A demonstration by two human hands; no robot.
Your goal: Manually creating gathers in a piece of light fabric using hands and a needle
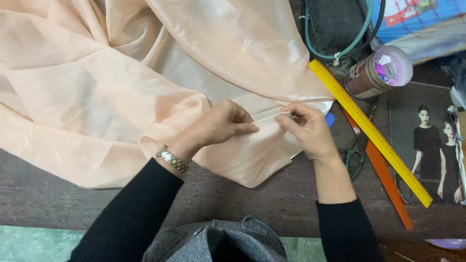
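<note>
A large sheet of thin peach fabric [111, 82] lies bunched over the dark wooden table [272, 199]. My left hand [221, 123], with a metal watch on its wrist, pinches a narrow folded edge of the fabric. My right hand [307, 128] pinches the same fold a little to the right, so the edge runs taut between the two hands. Both arms wear black sleeves. The fabric's corner lies under my hands.
A yellow ruler [369, 131] lies diagonally at the right over an orange ruler [388, 187]. Green-handled scissors [354, 157] sit by my right wrist. A round tin [378, 73] with a clear lid, a green cable [340, 48] and a fashion photo page [427, 140] lie further right.
</note>
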